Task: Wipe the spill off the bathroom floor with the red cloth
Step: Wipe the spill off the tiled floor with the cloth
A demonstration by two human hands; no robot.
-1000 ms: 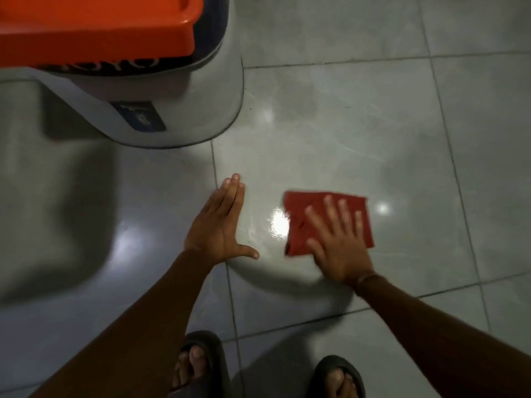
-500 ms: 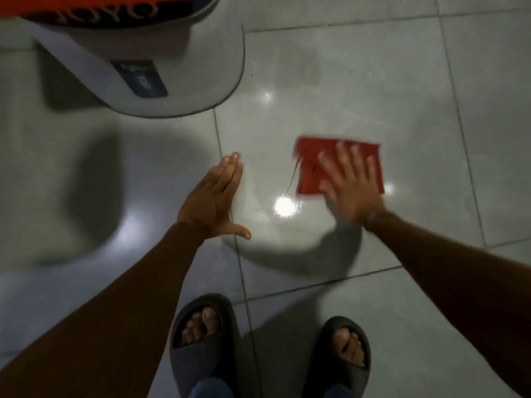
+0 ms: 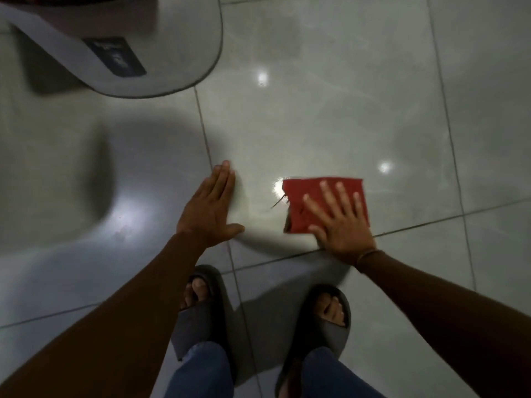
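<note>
A folded red cloth point(image 3: 301, 193) lies flat on the glossy grey tiled floor point(image 3: 330, 119). My right hand point(image 3: 342, 222) presses down on it with fingers spread, covering its lower right part. A loose thread sticks out at the cloth's left edge. A wet shine point(image 3: 277, 188) shows just left of the cloth. My left hand point(image 3: 211, 208) rests flat on the floor to the left, fingers together, holding nothing.
A white round appliance base point(image 3: 161, 67) with a dark blue label stands at the upper left. My two feet in dark slippers point(image 3: 198, 314) stand on the tiles below my hands. Grout lines cross the floor.
My right hand has slid the red cloth back toward my feet after pushing it away. The view has tilted down, showing more of my feet and less of the appliance.
</note>
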